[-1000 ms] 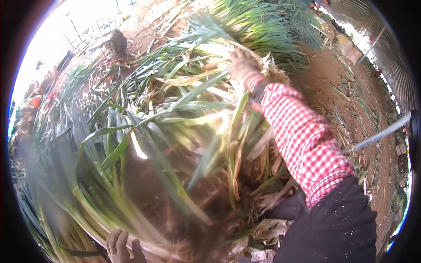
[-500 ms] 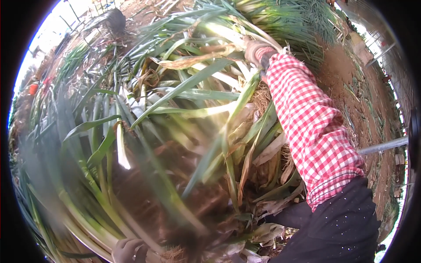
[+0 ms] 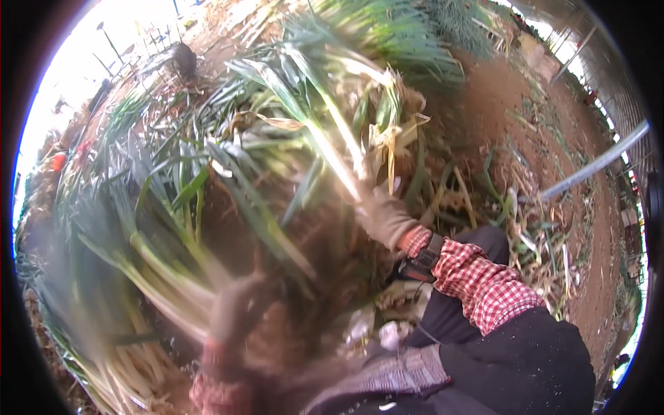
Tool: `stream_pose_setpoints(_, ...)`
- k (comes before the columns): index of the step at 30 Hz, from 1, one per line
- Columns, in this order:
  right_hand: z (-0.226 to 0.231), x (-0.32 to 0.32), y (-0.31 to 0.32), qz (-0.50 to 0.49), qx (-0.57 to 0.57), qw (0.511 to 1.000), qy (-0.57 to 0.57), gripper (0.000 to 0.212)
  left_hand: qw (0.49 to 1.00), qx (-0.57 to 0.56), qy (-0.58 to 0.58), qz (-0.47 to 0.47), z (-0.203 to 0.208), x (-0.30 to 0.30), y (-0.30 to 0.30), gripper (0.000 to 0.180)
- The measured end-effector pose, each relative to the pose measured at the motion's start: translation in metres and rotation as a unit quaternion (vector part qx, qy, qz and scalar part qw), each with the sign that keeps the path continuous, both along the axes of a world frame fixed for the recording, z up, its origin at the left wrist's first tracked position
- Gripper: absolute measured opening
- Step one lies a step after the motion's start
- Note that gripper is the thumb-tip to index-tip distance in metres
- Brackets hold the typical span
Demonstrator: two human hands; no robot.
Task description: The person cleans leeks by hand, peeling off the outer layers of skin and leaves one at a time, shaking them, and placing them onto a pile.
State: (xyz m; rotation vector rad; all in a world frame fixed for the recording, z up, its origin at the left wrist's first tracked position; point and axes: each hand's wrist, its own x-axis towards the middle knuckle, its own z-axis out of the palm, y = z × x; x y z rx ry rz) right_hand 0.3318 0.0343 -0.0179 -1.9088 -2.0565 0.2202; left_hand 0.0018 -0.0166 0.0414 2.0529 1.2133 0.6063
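Note:
My right hand (image 3: 384, 218), in a tan work glove, is closed round the pale lower ends of a couple of leeks (image 3: 335, 155). Their green leaves point away from me, up and left. At the lower left my left hand (image 3: 238, 304), smeared by motion, is wrapped against the white ends of a bunch of leeks (image 3: 166, 287), whose leaves fan out to the far left. Roots and yellowed leaves (image 3: 391, 131) hang beside the heap just beyond my right hand.
A big pile of green leaves (image 3: 394, 38) lies at the far side. Bare soil (image 3: 498, 104) with scattered trimmings (image 3: 546, 235) stretches to the right, where a metal pole (image 3: 595, 166) slants in. An orange object (image 3: 59, 162) is far left.
My right hand has drawn back toward me from the far heap, now with leeks in it. My left hand has risen from the lower edge, farther into view.

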Motion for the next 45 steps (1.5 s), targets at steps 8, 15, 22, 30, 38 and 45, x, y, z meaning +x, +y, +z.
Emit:
stream_pose_setpoints(8, 0.016, -0.030, -0.086, 0.309, -0.294, 0.905, -0.007, 0.036, 0.960, -0.222, -0.150, 0.080, 0.022, 0.043, -0.020, 0.019)
stream_pose_setpoints(15, -0.032, -0.074, -0.029, -0.153, -0.128, 0.977, 0.074, 0.051, 0.920, -0.277, -0.242, 0.132, -0.014, 0.033, -0.003, 0.022)
stream_pose_setpoints(22, 0.045, -0.110, -0.070, -0.042, -0.324, 0.940, 0.102, 0.061, 0.831, -0.348, -0.411, 0.135, -0.044, 0.023, 0.029, 0.029)
stream_pose_setpoints(30, 0.001, -0.121, -0.122, 0.200, -0.169, 0.950, 0.172, 0.061, 0.852, -0.342, -0.307, 0.249, -0.081, 0.045, 0.042, 0.034)
stream_pose_setpoints(38, 0.024, -0.149, -0.139, 0.109, -0.108, 0.985, 0.078, 0.020, 0.739, -0.314, -0.468, 0.369, -0.045, 0.047, 0.029, 0.018)
stream_pose_setpoints(45, 0.046, -0.105, -0.144, 0.321, -0.012, 0.906, 0.277, 0.021, 0.691, -0.281, -0.617, 0.251, -0.004, 0.001, 0.045, 0.021)
